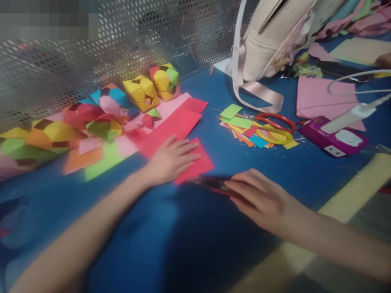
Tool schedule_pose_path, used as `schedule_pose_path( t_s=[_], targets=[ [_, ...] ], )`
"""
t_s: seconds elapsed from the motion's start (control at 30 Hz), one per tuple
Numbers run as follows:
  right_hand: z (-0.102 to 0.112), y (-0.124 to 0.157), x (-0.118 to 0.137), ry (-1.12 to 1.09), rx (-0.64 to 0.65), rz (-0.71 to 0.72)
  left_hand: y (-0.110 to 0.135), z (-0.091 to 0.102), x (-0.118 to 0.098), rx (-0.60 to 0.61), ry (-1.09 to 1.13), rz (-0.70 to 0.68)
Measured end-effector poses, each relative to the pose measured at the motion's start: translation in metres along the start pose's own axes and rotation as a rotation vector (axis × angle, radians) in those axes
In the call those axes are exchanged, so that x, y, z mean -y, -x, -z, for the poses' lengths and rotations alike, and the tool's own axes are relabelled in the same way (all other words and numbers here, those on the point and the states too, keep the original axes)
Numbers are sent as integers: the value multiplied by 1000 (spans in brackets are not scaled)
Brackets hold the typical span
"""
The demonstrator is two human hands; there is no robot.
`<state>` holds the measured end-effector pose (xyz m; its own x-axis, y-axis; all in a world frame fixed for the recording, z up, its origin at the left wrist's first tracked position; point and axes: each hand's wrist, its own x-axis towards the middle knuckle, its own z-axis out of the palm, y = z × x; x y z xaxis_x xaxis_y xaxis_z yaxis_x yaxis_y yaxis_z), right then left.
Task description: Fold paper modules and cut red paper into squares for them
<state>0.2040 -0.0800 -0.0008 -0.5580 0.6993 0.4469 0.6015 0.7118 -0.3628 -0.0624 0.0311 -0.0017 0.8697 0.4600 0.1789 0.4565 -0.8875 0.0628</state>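
My left hand (pixel 166 162) lies flat on a small red paper piece (pixel 203 156), fingers stretched out. Larger red paper sheets (pixel 180 126) lie just beyond it. In my right hand (pixel 256 195) is a slim dark tool (pixel 215 183) with a paler tip and a bit of red along it; blur hides its exact kind. Its tip meets or overlaps the near edge of the small red piece. To the right of the papers, scissors (pixel 275 126) with red and yellow handles rest on a pile of coloured paper scraps (pixel 235 122).
Several folded paper shapes (pixel 142 93) line the perforated metal panel (pixel 183 32) at the back left of the blue table (pixel 128 240). A purple power strip (pixel 334 136) with a white plug, pink paper (pixel 324 97) and a pale bag (pixel 269 40) with a ribbon occupy the right.
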Motion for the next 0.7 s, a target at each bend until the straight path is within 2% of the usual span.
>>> schedule_pose_path(
  t_s=[0.7],
  targets=[
    [-4, -4, 0, -79, 63, -9, 0, -3, 0, -17, -35, -17]
  ],
)
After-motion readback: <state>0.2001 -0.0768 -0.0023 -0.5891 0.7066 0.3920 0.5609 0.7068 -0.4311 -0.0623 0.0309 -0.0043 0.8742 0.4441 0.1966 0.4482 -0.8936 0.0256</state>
